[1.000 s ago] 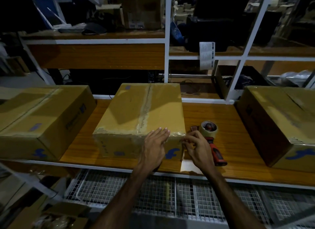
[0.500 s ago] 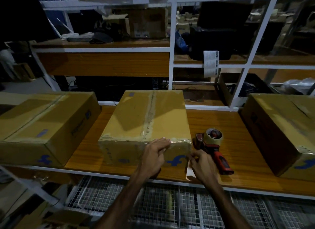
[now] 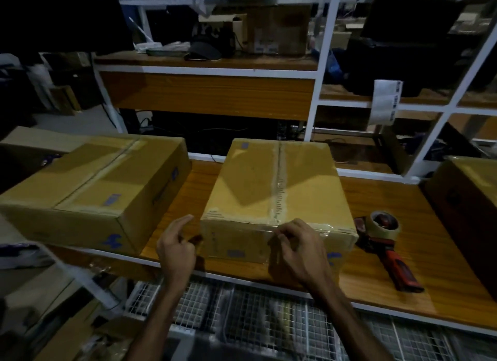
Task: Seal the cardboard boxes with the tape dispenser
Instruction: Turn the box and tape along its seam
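A: Cardboard boxes are seen along the wooden shelf (image 3: 443,285): what can be read on them?

B: On the left box (image 3: 88,191) at the front left edge, only a blue logo mark is made out; its side print is blurred. The left hand (image 3: 176,249) is held loosely curled, empty, beside the middle box (image 3: 277,199). A tape end at that box's front edge is pinched by the right hand (image 3: 298,249). The tape dispenser (image 3: 387,239) is laid just right of it.

wooden bench (image 3: 419,256), white rack (image 3: 320,73), wire mesh (image 3: 242,315), hanging label (image 3: 384,102)
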`<state>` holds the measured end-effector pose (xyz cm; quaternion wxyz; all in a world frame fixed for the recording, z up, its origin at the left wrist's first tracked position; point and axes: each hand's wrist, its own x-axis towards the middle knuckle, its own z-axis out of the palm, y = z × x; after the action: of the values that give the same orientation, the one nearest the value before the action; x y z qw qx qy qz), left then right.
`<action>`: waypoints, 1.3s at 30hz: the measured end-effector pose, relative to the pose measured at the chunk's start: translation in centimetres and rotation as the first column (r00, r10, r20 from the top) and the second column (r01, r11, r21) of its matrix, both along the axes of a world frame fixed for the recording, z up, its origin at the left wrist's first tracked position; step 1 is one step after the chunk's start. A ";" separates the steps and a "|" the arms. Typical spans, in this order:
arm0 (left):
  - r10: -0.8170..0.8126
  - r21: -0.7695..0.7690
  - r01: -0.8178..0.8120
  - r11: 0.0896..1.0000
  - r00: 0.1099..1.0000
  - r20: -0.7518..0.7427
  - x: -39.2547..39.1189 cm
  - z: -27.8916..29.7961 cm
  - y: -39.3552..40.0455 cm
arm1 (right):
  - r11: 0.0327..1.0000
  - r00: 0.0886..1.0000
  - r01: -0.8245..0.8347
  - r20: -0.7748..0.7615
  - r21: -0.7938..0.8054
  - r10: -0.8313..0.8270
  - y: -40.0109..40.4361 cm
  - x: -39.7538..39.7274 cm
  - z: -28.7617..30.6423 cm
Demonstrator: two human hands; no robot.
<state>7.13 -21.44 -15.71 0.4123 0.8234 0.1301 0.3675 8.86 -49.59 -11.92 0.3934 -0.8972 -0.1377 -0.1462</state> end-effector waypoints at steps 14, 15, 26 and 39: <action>-0.488 0.036 0.489 0.871 0.872 -0.040 4.3 -2.7 3.6 | 0.914 0.979 -0.196 -0.019 -0.355 0.202 12.5 6.5 2.0; -0.509 0.075 0.511 0.856 0.860 -0.040 4.5 -2.7 3.9 | 0.916 0.980 -0.187 -0.006 -0.355 0.198 12.8 6.4 1.7; -0.667 0.534 0.538 0.652 0.743 0.066 6.8 -3.8 6.9 | 0.954 0.996 -0.089 -0.002 -0.285 0.092 13.6 5.4 0.0; -0.656 0.311 0.598 0.739 0.744 0.130 6.9 -2.9 6.5 | 0.971 0.999 -0.029 0.011 -0.235 0.033 14.2 5.3 -1.2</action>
<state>14.07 -14.89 -18.64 0.4178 0.8151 -0.2522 0.3122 14.16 -35.37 -13.07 0.2855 -0.9340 -0.1710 -0.1296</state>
